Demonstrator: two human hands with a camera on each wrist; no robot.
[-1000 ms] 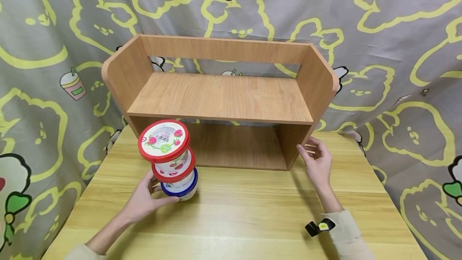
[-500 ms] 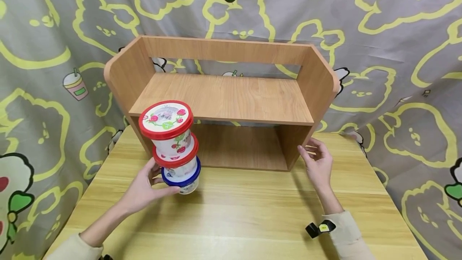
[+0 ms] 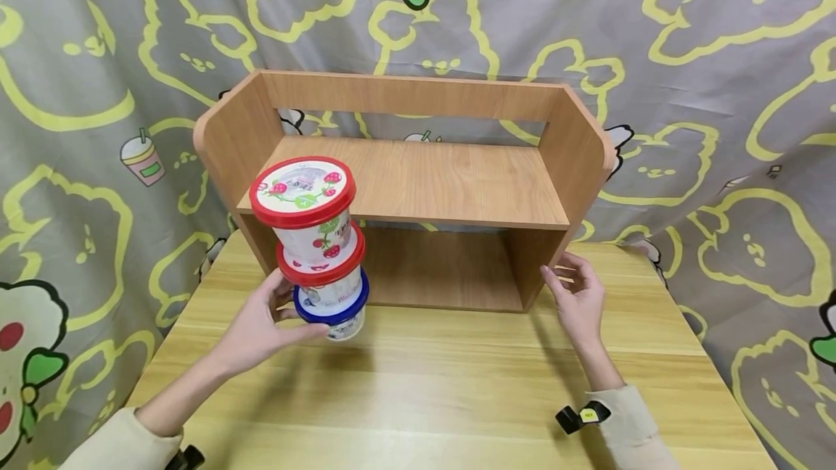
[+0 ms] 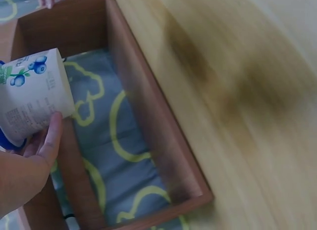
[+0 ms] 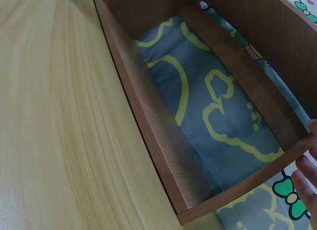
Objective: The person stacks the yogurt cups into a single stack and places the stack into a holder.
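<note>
My left hand grips the lowest of three stacked paper tubs, holding the stack above the table before the shelf's left end. The top tub has a red lid with strawberries. Beneath it is another red-lidded tub, and the bottom tub has a blue lid. Blueberries decorate the tub in the left wrist view. A two-level wooden shelf stands at the back. My right hand holds its right side panel, thumb at the front edge and bent fingers outside.
The shelf rests on a wooden table, with an open slot below its back rail. A grey curtain with yellow bear outlines hangs behind and around. Each wrist carries a black device.
My left hand has raised the stack of tubs and shifted it slightly right, so its top now overlaps the upper shelf board in view. The right hand stays at the side panel.
</note>
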